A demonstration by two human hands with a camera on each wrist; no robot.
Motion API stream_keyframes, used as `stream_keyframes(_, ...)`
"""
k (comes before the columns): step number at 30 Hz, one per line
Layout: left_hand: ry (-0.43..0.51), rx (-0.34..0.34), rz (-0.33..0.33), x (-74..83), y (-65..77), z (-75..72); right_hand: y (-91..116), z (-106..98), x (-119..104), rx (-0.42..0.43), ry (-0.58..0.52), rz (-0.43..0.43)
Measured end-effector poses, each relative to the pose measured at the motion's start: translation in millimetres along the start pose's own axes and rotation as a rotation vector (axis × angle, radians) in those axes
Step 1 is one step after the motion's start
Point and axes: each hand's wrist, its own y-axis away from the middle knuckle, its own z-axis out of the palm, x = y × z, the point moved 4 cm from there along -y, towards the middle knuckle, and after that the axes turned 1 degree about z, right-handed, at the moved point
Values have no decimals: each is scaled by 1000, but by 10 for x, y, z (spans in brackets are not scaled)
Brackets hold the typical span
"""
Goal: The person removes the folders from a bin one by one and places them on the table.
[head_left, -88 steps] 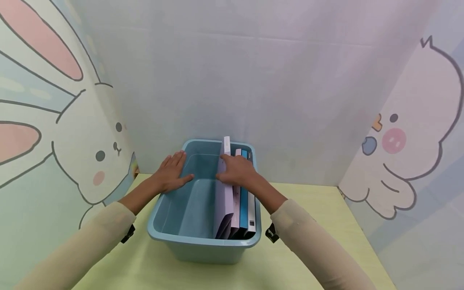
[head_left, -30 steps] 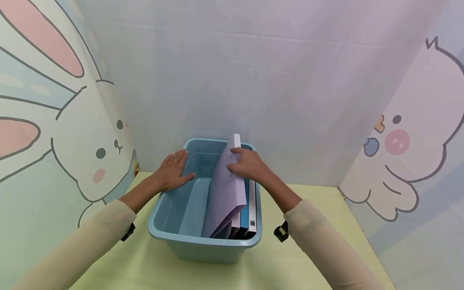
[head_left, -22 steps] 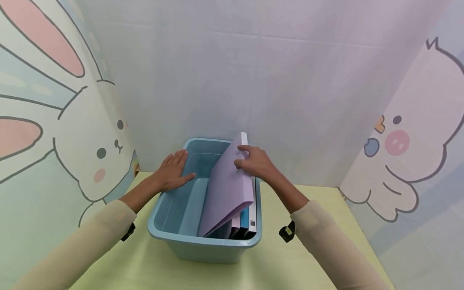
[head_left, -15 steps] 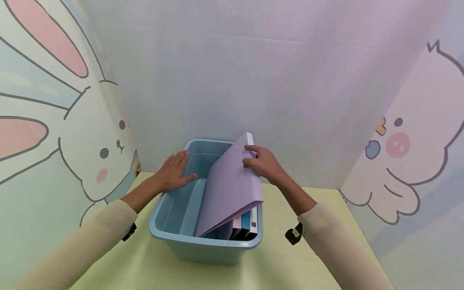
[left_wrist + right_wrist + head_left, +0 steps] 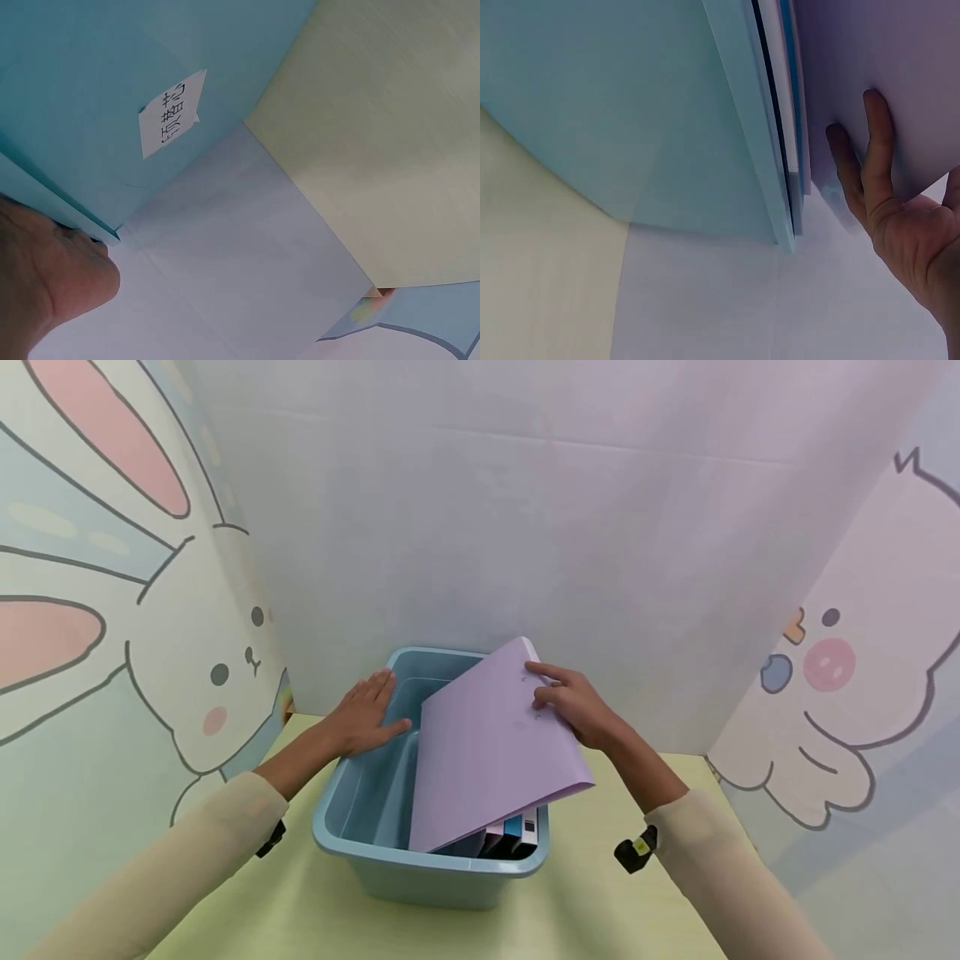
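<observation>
A purple file folder (image 5: 487, 752) leans to the right out of a blue plastic bin (image 5: 420, 860), its lower left part inside. My right hand (image 5: 576, 703) pinches the folder along its upper right edge. In the right wrist view, two fingers of the right hand (image 5: 900, 217) lie along the underside of the folder (image 5: 915, 60). My left hand (image 5: 366, 714) rests on the bin's left rim with straight fingers. Beneath the raised folder, the ends of a blue folder (image 5: 513, 827) and a white folder (image 5: 529, 828) show at the bin's right side; the rest of them is hidden.
The bin stands on a pale yellow-green table (image 5: 600, 877) against a white back wall (image 5: 480, 543). Side walls carry a cartoon rabbit (image 5: 187, 643) and a cartoon chick (image 5: 862, 693). A handwritten label (image 5: 172, 116) is stuck on the bin's outer left wall.
My right hand has moved right, tilting the purple folder from nearly upright to leaning over the other folders and past the bin's right rim. The left hand stays on the rim.
</observation>
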Motion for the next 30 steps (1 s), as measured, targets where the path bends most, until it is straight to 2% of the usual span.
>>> stream_keyframes(8,-1,7,-6,49,13,-21,73,-220,101,-9,-78,17)
stream_keyframes(21,-13,7,-6,44,-26,18,277,-626,136,53,-151,-29)
stream_keyframes(30,-7,5,-2,21,-41,37,409,-938,246,81,-240,32)
